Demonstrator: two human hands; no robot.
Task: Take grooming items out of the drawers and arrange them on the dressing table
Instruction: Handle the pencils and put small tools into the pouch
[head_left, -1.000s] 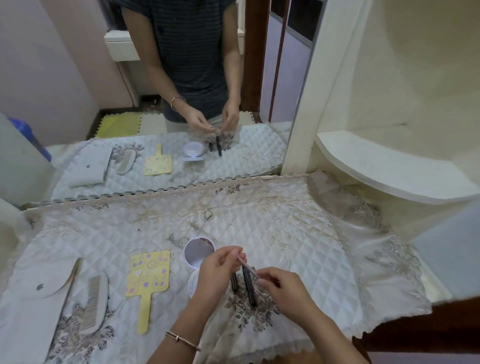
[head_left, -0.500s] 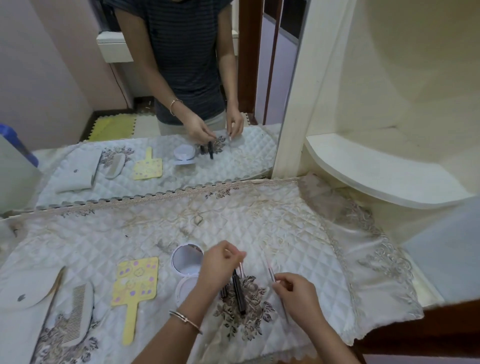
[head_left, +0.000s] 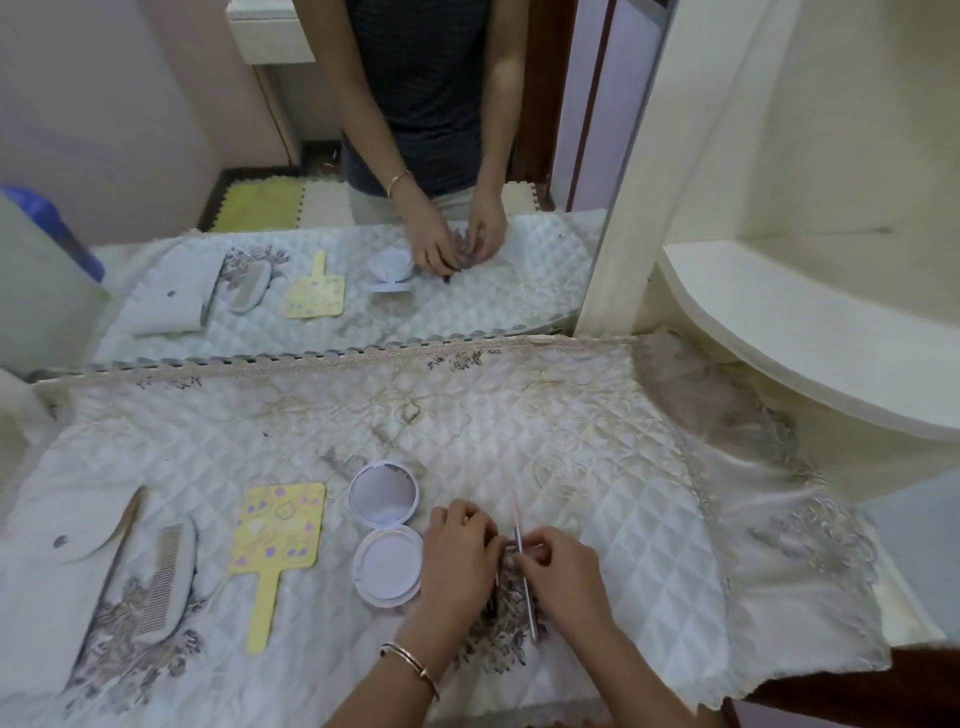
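Observation:
My left hand (head_left: 457, 558) is curled palm down on the quilted cloth (head_left: 597, 457), near the table's front edge. Its fingertips meet those of my right hand (head_left: 563, 574) around a thin silver stick (head_left: 529, 597), which lies pointing away from me. A thin pink stick (head_left: 515, 512) pokes out beyond the fingers. My left hand hides most of the dark pencils; only a dark tip (head_left: 491, 605) shows. Left of my hands lie an open round compact (head_left: 384, 535), a yellow hand mirror (head_left: 280, 530) and a white comb (head_left: 163, 582).
A white pouch (head_left: 47, 525) lies at the far left. The wall mirror (head_left: 311, 156) stands behind the table and reflects a person and the items. A curved white shelf (head_left: 810, 353) juts out at the right. The cloth hangs over the front right corner.
My hands have come together over the sticks and pencils. The left hand dropped flat over the dark pencils, and the right hand moved left to pinch the thin stick.

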